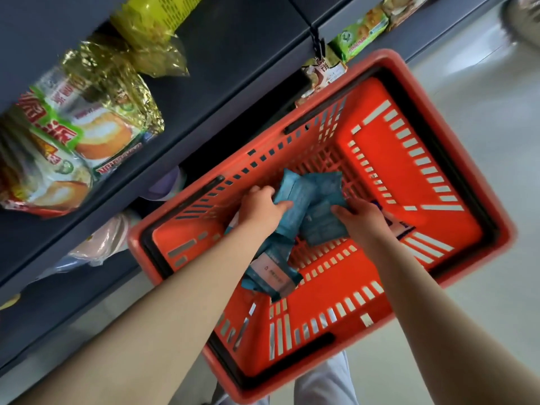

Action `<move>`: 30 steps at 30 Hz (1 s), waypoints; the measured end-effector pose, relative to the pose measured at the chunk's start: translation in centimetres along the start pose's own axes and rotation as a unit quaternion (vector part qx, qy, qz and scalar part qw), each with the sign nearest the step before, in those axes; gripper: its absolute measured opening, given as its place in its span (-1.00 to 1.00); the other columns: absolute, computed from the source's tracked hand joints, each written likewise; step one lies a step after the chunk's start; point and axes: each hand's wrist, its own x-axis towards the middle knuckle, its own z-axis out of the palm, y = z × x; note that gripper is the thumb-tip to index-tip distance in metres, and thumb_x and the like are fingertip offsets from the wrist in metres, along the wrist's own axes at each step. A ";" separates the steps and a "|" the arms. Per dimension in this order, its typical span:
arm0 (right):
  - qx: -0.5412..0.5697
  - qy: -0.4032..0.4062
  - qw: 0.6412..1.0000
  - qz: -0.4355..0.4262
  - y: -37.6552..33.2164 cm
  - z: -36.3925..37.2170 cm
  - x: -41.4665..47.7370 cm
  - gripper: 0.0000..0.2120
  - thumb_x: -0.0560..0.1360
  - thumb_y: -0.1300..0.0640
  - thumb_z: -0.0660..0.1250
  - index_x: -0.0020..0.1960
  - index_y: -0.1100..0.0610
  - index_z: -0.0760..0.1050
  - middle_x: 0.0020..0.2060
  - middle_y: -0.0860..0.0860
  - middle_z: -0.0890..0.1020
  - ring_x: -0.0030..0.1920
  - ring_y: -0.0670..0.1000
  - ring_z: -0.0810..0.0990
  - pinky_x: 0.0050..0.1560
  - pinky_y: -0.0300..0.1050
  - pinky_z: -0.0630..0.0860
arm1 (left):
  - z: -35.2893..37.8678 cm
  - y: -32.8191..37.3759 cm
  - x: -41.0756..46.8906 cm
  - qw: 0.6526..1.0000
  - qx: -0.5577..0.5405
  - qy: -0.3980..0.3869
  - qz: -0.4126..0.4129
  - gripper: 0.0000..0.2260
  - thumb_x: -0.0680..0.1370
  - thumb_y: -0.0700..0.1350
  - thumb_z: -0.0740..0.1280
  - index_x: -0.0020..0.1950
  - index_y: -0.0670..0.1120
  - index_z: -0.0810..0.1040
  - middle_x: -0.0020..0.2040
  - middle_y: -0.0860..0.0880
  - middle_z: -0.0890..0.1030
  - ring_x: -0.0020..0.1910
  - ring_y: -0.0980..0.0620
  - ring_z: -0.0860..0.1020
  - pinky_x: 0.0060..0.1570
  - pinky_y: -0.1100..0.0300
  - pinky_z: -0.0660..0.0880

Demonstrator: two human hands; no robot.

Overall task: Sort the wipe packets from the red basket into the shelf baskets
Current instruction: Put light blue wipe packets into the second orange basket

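Observation:
The red basket (409, 176) stands on the floor below me, beside the dark shelf. Both my arms reach down into it. My left hand (260, 207) grips a teal wipe packet (295, 197), thumb laid across its front. My right hand (363, 219) holds a second teal wipe packet (320, 220) by its right edge. A third teal packet with a pale label (271, 273) lies on the basket floor under my left forearm. A purple-and-white packet (401, 226) peeks out from beneath my right hand.
The dark shelf unit (222, 83) runs along the left, stocked with cake snack bags (79, 133), a yellow bag (152, 27) and green packs (362, 32). A lower shelf holds pale plastic-wrapped goods (99, 244). Light floor (496, 118) lies to the right. My trouser legs (324, 384) show below the basket.

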 end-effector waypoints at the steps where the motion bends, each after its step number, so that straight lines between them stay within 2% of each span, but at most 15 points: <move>1: 0.023 0.009 1.000 -0.009 -0.5 -0.6 -0.8 -0.73 0.58 0.06 0.30 0.24 0.11 0.51 -0.03 0.03 0.63 -0.03 0.11 0.63 0.02 0.08 0.61 | -0.5 0.3 -0.6 1.000 -0.025 0.004 0.000 -0.58 0.51 0.09 0.38 0.25 -0.14 0.50 0.23 -0.17 0.48 0.24 -0.18 0.45 0.25 0.03 0.39; 4: 0.143 0.032 0.989 -0.023 -2.9 -3.2 -4.7 -0.71 0.60 0.09 0.27 0.30 0.11 0.44 -0.03 -0.04 0.56 -0.02 0.06 0.63 -0.12 0.12 0.67 | -2.7 1.0 -3.6 0.992 -0.118 -0.010 -0.031 -0.60 0.56 0.06 0.31 0.27 -0.17 0.39 0.24 -0.17 0.52 0.23 -0.17 0.49 0.23 -0.02 0.41; 6: 0.238 0.051 0.969 -0.049 -5.2 -5.4 -8.3 -0.79 0.60 0.14 0.26 0.23 0.10 0.47 -0.01 0.00 0.57 -0.02 0.03 0.63 -0.22 0.10 0.67 | -5.1 1.7 -6.7 0.978 -0.198 -0.038 -0.049 -0.56 0.58 0.06 0.28 0.33 -0.18 0.33 0.29 -0.17 0.51 0.24 -0.14 0.50 0.25 -0.04 0.42; 9: 0.343 0.052 0.932 -0.101 -9.1 -8.7 -14.7 -0.88 0.58 0.22 0.27 0.08 0.09 0.54 -0.02 0.06 0.64 -0.05 0.05 0.68 -0.20 0.15 0.66 | -10.5 4.2 -13.4 0.935 -0.350 -0.055 -0.005 -0.76 0.62 -0.06 0.26 0.22 -0.16 0.41 0.17 -0.15 0.60 0.02 -0.04 0.60 0.03 0.10 0.55; 12: 0.360 0.017 0.916 -0.176 -13.8 -11.6 -22.4 -0.89 0.52 0.17 0.33 -0.02 0.06 0.63 -0.03 0.08 0.71 0.02 0.12 0.68 -0.02 0.07 0.64 | -17.4 7.2 -21.4 0.878 -0.471 -0.075 0.030 -0.87 0.62 -0.07 0.26 0.13 -0.06 0.51 0.07 -0.10 0.67 0.01 -0.07 0.66 0.04 -0.04 0.57; 15: 0.331 0.018 0.908 -0.256 -18.7 -14.1 -31.1 -0.83 0.40 -0.04 0.47 -0.08 0.01 0.68 -0.13 0.04 0.72 -0.07 0.06 0.66 -0.01 -0.01 0.59 | -24.2 9.5 -29.6 0.850 -0.517 -0.041 0.088 -0.73 0.52 0.14 0.37 0.17 0.08 0.55 0.17 0.00 0.65 0.15 -0.05 0.61 0.25 -0.13 0.47; 17: 0.299 0.027 0.902 -0.311 -21.4 -15.5 -36.2 -0.70 0.37 -0.20 0.41 -0.09 0.00 0.68 -0.14 -0.01 0.72 -0.08 0.02 0.66 0.02 -0.01 0.55 | -27.6 10.8 -34.2 0.858 -0.495 -0.009 0.135 -0.63 0.53 0.11 0.36 0.34 0.15 0.46 0.41 0.08 0.44 0.38 0.04 0.42 0.42 0.01 0.28; 18: 0.294 0.027 0.895 -0.333 -22.6 -16.1 -38.5 -0.66 0.38 -0.23 0.36 -0.10 0.02 0.68 -0.10 -0.01 0.73 -0.02 0.01 0.68 0.07 0.00 0.54 | -29.0 11.2 -36.1 0.851 -0.502 0.015 0.153 -0.61 0.57 0.06 0.33 0.39 0.12 0.41 0.44 0.12 0.36 0.42 0.09 0.33 0.42 0.11 0.24; 20: 0.314 0.027 0.877 -0.364 -24.5 -17.0 -42.2 -0.61 0.42 -0.24 0.35 -0.16 0.09 0.67 -0.05 0.03 0.72 0.08 -0.01 0.66 0.12 -0.05 0.51 | -31.5 12.2 -40.0 0.809 -0.563 0.065 0.153 -0.68 0.50 0.21 0.28 0.20 0.12 0.49 0.26 0.08 0.52 0.35 -0.01 0.44 0.35 0.02 0.35; 22: 0.331 0.027 0.861 -0.384 -25.9 -17.9 -44.7 -0.74 0.43 -0.06 0.45 -0.16 0.15 0.65 -0.10 0.08 0.72 0.00 -0.01 0.65 -0.02 -0.15 0.54 | -33.0 12.7 -42.5 0.770 -0.614 0.068 0.157 -0.56 0.37 0.35 0.26 0.11 0.13 0.54 0.17 0.00 0.62 0.25 -0.05 0.54 0.31 -0.08 0.41; 23: 0.333 0.025 0.855 -0.397 -26.5 -18.3 -45.7 -0.88 0.43 0.11 0.47 -0.13 0.17 0.64 -0.13 0.08 0.71 -0.08 0.00 0.64 -0.14 -0.22 0.55 | -33.3 13.1 -43.8 0.745 -0.644 0.050 0.165 -0.55 0.41 0.33 0.26 0.18 0.13 0.55 0.16 -0.03 0.65 0.21 -0.04 0.58 0.28 -0.07 0.44; 24: 0.331 0.015 0.851 -0.408 -27.1 -18.7 -46.6 -0.90 0.43 0.24 0.46 -0.06 0.19 0.61 -0.16 0.05 0.70 -0.13 -0.02 0.64 -0.23 -0.28 0.55 | -33.7 13.3 -45.2 0.721 -0.671 0.033 0.169 -0.58 0.49 0.27 0.24 0.25 0.11 0.54 0.15 -0.03 0.66 0.17 -0.03 0.61 0.23 -0.03 0.47; 26: 0.331 -0.027 0.845 -0.419 -27.9 -19.5 -48.0 -0.75 0.42 0.35 0.44 0.06 0.14 0.57 -0.22 -0.08 0.71 -0.20 -0.14 0.66 -0.31 -0.32 0.55 | -34.1 14.1 -47.6 0.685 -0.702 0.023 0.193 -0.64 0.59 0.17 0.19 0.30 0.06 0.52 0.12 -0.05 0.68 0.10 -0.02 0.64 0.10 0.04 0.52; 28: 0.320 -0.073 0.849 -0.413 -28.2 -20.4 -48.6 -0.62 0.37 0.31 0.48 0.12 0.01 0.54 -0.18 -0.16 0.70 -0.16 -0.19 0.67 -0.20 -0.19 0.62 | -34.2 15.2 -49.8 0.657 -0.725 0.030 0.205 -0.63 0.60 0.16 0.15 0.30 0.03 0.52 0.10 -0.06 0.68 0.06 -0.02 0.66 -0.02 0.07 0.54; 30: 0.316 -0.135 0.855 -0.388 -28.4 -21.3 -49.1 -0.58 0.29 0.23 0.51 0.11 0.00 0.57 -0.07 -0.10 0.71 -0.03 -0.03 0.70 0.07 0.13 0.61 | -33.8 16.0 -51.1 0.633 -0.743 0.036 0.215 -0.59 0.60 0.18 0.10 0.28 0.00 0.52 0.09 -0.07 0.69 0.04 -0.03 0.67 -0.10 0.09 0.57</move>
